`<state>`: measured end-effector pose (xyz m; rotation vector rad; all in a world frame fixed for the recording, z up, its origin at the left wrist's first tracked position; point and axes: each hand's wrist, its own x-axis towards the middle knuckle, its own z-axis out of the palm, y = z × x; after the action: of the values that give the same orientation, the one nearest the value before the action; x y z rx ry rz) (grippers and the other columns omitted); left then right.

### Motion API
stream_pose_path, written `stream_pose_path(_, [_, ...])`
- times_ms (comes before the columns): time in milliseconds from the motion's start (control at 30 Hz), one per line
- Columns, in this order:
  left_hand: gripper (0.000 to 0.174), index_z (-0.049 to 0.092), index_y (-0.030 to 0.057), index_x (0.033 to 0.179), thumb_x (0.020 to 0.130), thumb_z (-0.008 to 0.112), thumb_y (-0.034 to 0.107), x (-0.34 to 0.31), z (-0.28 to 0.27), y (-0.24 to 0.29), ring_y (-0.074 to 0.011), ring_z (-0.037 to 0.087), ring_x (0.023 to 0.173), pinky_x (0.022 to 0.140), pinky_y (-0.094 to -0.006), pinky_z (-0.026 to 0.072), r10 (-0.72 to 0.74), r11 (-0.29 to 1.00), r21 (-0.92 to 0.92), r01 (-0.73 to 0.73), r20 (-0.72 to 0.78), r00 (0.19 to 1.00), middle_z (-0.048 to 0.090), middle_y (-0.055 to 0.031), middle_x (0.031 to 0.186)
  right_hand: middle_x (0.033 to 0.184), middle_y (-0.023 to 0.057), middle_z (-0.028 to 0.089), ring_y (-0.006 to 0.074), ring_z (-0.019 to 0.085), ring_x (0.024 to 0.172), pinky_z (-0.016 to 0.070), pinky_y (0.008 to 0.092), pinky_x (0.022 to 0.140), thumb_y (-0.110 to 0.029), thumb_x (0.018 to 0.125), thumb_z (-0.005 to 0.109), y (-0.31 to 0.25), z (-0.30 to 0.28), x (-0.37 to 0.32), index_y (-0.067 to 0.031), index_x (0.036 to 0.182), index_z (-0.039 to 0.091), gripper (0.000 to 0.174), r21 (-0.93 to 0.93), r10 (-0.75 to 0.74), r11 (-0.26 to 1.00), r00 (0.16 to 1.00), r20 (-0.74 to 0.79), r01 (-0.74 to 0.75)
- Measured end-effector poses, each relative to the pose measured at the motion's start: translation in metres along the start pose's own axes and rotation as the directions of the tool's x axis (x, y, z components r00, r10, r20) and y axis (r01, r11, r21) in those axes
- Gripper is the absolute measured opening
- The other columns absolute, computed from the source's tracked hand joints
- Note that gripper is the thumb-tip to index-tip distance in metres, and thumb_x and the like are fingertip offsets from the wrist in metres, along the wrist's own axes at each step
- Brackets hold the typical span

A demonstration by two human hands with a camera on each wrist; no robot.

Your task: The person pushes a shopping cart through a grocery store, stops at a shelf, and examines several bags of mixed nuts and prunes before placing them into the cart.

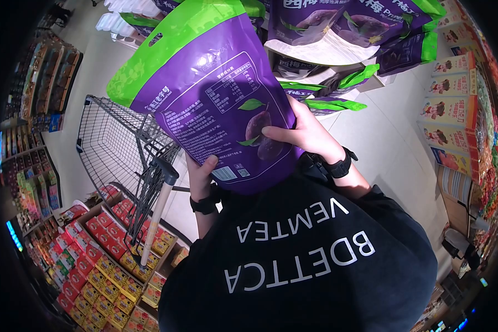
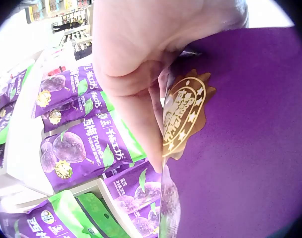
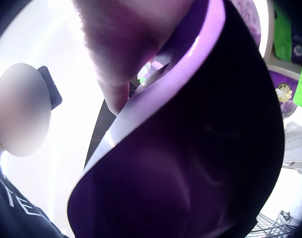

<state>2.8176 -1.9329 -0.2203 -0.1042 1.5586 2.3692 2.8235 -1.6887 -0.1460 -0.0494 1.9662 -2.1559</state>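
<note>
A large purple prune bag (image 1: pixel 232 61) with a green top and a hang slot is held up in front of the chest. Its printed back, with a nutrition table and a prune picture, faces the head camera. My left hand (image 1: pixel 201 172) grips the lower left edge, thumb on the printed side. On the right edge my right hand (image 1: pixel 307 133) holds it, thumb across the prune picture. In the left wrist view, the fingers (image 2: pixel 141 119) lie along the bag's side by a gold seal (image 2: pixel 183 116). The right wrist view shows the bag's dark, curved surface (image 3: pixel 156 163) below the hand.
A tiered display shelf (image 1: pixel 326 47) bears several similar prune bags (image 1: pixel 390 25) ahead. A wire shopping cart (image 1: pixel 113 130) stands at the left, beside stacked red and yellow boxes (image 1: pixel 102 260). More boxed goods (image 1: pixel 448 99) line the right. A person holds a dark phone (image 3: pixel 51 87).
</note>
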Motion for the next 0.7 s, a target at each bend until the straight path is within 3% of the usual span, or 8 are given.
stream_pose_path(700, [0.069, 0.039, -0.0013, 0.120, 0.066, 0.075, 0.022, -0.0020, -0.0008, -0.0006, -0.0204, 0.057, 0.094, 0.083, -0.0319, 0.0465, -0.003, 1.000, -0.001, 0.003, 0.010, 1.000, 0.056, -0.0123, 0.106, 0.113, 0.0082, 0.055, 0.0128, 0.051, 0.102, 0.0407, 0.0284, 0.089, -0.012, 0.077, 0.069, -0.0006, 0.0017, -0.0018, -0.0002, 0.129, 0.038, 0.062, -0.020, -0.013, 1.000, 1.000, -0.011, 0.013])
